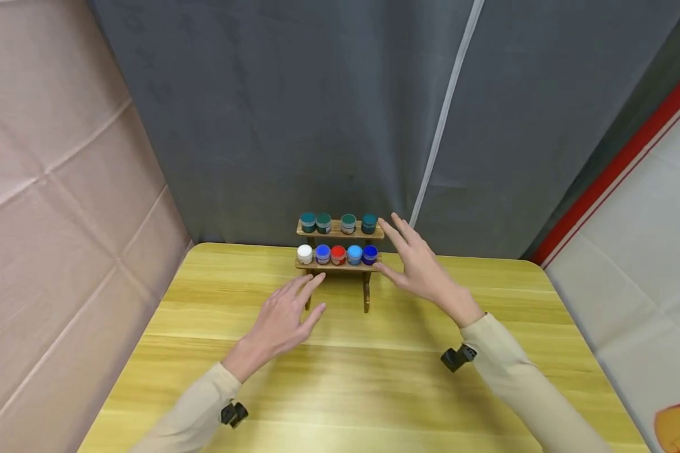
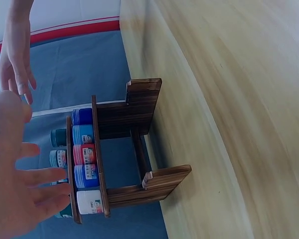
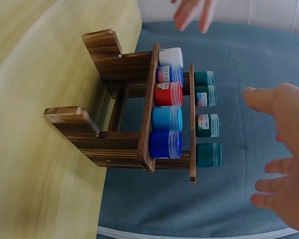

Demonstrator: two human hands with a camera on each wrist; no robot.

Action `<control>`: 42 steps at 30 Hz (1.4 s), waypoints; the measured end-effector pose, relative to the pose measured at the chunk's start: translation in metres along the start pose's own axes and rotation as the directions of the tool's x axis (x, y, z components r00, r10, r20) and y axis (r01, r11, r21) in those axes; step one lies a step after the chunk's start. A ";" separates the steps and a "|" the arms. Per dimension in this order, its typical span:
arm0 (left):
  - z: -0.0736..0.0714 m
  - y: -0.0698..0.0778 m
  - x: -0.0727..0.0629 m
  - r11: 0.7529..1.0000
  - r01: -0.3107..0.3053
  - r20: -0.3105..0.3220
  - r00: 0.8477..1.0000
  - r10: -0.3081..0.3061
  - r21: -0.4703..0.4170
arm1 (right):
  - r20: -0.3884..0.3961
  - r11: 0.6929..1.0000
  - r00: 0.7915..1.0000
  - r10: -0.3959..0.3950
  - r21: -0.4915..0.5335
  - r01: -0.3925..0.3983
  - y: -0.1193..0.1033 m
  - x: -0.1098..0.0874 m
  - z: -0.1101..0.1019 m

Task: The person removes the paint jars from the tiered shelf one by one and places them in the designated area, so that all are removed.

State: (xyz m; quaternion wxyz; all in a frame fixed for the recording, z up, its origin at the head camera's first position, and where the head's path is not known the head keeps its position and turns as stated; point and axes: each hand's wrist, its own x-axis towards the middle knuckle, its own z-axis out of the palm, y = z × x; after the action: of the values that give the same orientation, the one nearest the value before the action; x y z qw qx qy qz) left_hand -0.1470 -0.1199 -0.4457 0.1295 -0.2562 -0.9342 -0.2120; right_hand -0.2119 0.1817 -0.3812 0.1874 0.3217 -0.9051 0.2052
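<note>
A small two-tier wooden rack [image 1: 340, 267] stands at the back of the table, holding paint jars. Along the lower shelf sit a white jar [image 1: 305, 254], a blue jar [image 1: 322, 253], a red jar [image 1: 338, 255], a light blue jar [image 1: 354, 254] and a dark blue jar [image 1: 369, 255]. Several dark green and teal jars [image 3: 208, 125] line the upper shelf, with a gap mid-row. My left hand [image 1: 279, 318], fingers extended, hovers in front of the rack's left side, holding nothing. Beside the rack's right end is my right hand [image 1: 422, 267], fingers spread and likewise without anything in them.
Under the rack lies a light wood-grain table [image 1: 374, 390]. A grey curtain [image 1: 294, 113] with a pale strip hangs right behind the table's far edge. Pale cloth [image 1: 51, 239] borders the left, and a white panel with a red band [image 1: 617, 170] borders the right.
</note>
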 end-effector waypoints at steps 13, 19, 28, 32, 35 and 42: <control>0.017 -0.008 -0.005 0.970 0.125 0.003 0.992 -0.127 -0.210 | -0.084 0.962 0.983 0.165 0.233 -0.142 0.011 0.018 0.007; 0.023 -0.011 -0.006 0.931 0.238 0.047 0.971 -0.234 -0.278 | -0.054 0.935 0.968 0.243 0.280 -0.219 0.016 0.022 0.007; 0.043 -0.020 -0.003 0.867 0.350 0.089 0.936 -0.341 -0.356 | -0.003 0.879 0.944 0.329 0.368 -0.305 0.021 0.030 0.015; 0.053 -0.022 -0.001 0.853 0.362 0.107 0.931 -0.348 -0.375 | 0.010 0.852 0.932 0.362 0.403 -0.335 0.022 0.036 0.019; 0.058 -0.024 -0.001 0.838 0.384 0.115 0.922 -0.369 -0.388 | 0.032 0.819 0.919 0.393 0.443 -0.365 0.021 0.040 0.022; 0.067 -0.030 0.002 0.799 0.439 0.113 0.894 -0.433 -0.412 | 0.076 0.741 0.883 0.462 0.514 -0.432 0.025 0.048 0.027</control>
State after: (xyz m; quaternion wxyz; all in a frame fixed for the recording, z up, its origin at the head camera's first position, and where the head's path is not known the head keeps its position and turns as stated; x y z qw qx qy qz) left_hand -0.1742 -0.1113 -0.5137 0.0118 -0.0581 -0.8992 -0.4335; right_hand -0.2681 0.1618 -0.3879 0.0647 0.1276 -0.8609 0.4882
